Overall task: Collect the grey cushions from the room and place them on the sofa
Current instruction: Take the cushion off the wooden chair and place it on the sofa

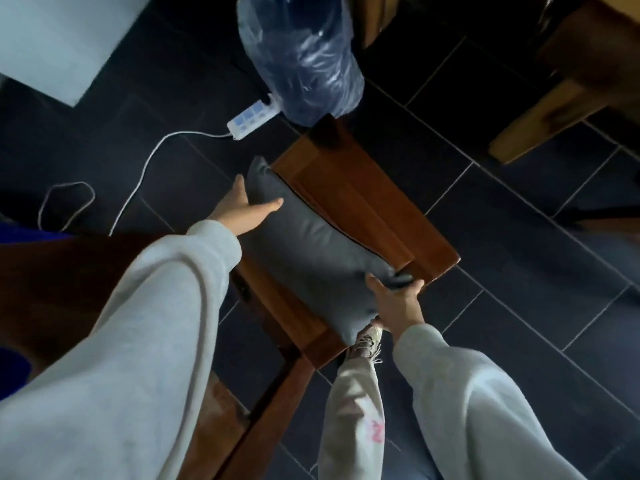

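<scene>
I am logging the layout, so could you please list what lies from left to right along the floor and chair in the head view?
White cable → left hand → grey cushion → right hand → wooden chair seat edge.

Matt grey cloth cushion (311,251) on a glossy polished wooden chair (374,202), above dark, smooth floor tiles (519,258).

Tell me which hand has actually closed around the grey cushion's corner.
The right hand: its fingers curl around the near corner of the grey cushion. The left hand lies open and flat against the far end.
</scene>
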`<state>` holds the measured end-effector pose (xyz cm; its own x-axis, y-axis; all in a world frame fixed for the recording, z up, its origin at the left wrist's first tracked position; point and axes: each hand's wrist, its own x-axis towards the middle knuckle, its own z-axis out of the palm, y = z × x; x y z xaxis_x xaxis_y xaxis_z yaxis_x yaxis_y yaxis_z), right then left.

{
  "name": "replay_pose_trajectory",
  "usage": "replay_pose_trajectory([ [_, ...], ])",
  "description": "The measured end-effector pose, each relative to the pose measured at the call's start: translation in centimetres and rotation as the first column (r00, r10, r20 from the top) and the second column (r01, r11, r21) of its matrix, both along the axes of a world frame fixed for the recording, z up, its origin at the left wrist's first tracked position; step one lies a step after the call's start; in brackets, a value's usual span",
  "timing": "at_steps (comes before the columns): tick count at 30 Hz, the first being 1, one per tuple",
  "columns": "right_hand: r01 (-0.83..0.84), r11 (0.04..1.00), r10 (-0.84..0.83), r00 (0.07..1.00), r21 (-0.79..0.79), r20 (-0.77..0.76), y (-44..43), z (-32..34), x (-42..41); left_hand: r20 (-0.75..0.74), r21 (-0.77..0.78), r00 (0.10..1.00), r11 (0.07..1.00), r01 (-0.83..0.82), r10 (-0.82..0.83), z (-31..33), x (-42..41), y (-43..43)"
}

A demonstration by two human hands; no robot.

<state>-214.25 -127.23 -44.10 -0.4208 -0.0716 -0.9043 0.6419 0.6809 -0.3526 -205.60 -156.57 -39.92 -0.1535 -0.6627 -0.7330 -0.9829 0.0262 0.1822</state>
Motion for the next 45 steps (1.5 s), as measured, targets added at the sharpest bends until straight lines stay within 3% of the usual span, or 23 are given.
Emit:
replay_pose_trajectory([
  [2, 0.002, 1.0, -0.002, 1.0, 0.028, 0.004, 1.1, -0.1, -0.9, -0.052, -0.001, 0.991, 0.992, -0.125, 0.125, -0.3, -0.9, 0.3],
  [4, 0.04, 0.994, -0.04, 0.999, 0.1, 0.002, 3.3, 0.7, -1.7, -0.066, 0.041, 0.986, 0.988, -0.149, 0.152, 0.4, -2.4, 1.7],
  [10, 0.387, 0.915, -0.373, 0.919, 0.11, -0.127, 16.5, 6.5, -5.0, -0.144, 0.11, 0.988, 0.991, 0.078, -0.061, 4.8, -10.4, 13.5],
  [14, 0.717, 0.697, -0.704, 0.683, -0.002, -0.193, 30.3, 11.7, -5.7, -0.301, 0.151, 0.947, 0.975, 0.165, -0.113, 9.6, -16.0, 27.2],
  [19, 0.93, 0.273, -0.947, 0.214, -0.247, -0.24, 53.0, 19.7, -1.5, -0.496, 0.184, 0.827, 0.898, 0.399, -0.265, 17.6, -19.8, 50.1],
  [23, 0.918, 0.242, -0.89, 0.082, -0.314, -0.448, 73.6, 27.7, 7.4, -0.605, 0.228, 0.721, 0.794, 0.564, -0.339, 23.9, -17.8, 71.1],
  [26, 0.925, 0.171, -0.834, -0.047, -0.338, -0.55, 88.1, 33.8, 16.5, -0.669, 0.345, 0.666, 0.655, 0.672, -0.331, 28.2, -13.8, 87.1],
  [30, 0.937, 0.053, -0.76, -0.187, -0.345, -0.623, 103.9, 40.8, 29.9, -0.74, 0.383, 0.548, 0.426, 0.82, -0.39, 34.5, -7.1, 106.4],
  [34, 0.925, -0.039, -0.744, -0.278, -0.377, -0.607, 114.4, 45.4, 42.5, -0.815, 0.308, 0.319, 0.105, 0.946, -0.483, 40.4, -0.9, 121.9],
  [38, 0.916, -0.114, -0.664, -0.358, -0.384, -0.657, 120.1, 47.5, 51.9, -0.879, 0.235, 0.093, -0.256, 0.938, -0.468, 45.4, 5.3, 135.3],
  [41, 0.845, -0.225, -0.579, -0.516, -0.485, -0.632, 123.6, 48.0, 56.5, -0.908, 0.233, 0.031, -0.442, 0.866, -0.418, 47.8, 9.4, 143.9],
  [45, 0.71, -0.347, -0.495, -0.694, -0.613, -0.524, 130.2, 49.2, 60.9, -0.91, 0.308, 0.085, -0.525, 0.793, -0.407, 49.2, 14.1, 154.9],
])
